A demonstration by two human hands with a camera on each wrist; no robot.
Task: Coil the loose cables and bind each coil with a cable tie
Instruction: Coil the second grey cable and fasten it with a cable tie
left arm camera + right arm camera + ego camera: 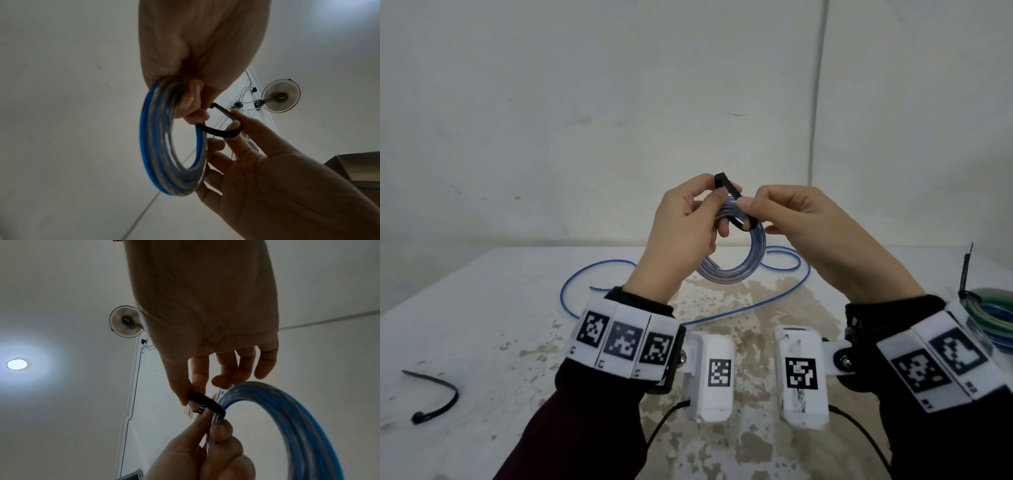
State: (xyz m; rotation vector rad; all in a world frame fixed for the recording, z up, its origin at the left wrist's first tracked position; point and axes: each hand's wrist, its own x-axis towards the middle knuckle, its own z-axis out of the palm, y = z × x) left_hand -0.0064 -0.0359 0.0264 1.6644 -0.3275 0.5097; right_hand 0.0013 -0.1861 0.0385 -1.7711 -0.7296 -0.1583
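Both hands are raised above the table (482,308), working on one coil (736,267) of blue-and-clear cable. The left hand (681,233) grips the coil at its top, fingers curled round the bundled turns, so the ring hangs below the fist, clear of the table. A black cable tie (736,209) is looped round the upper part of the coil; its square head (720,179) sticks up beside the left fingertips. The right hand (808,229) pinches the tie's strap between thumb and forefinger, the other fingers loosely bent just beside the coil.

From the left wrist view the tie (221,129) forms an open loop between the two hands, not drawn tight against the coil (170,146).

A loose blue cable (599,274) lies in wide curves on the table behind the hands. At the near left lies a spare black tie (434,397), bent. At the right edge rests another coil (993,315), green and blue, with a black tie (965,270) standing up from it.
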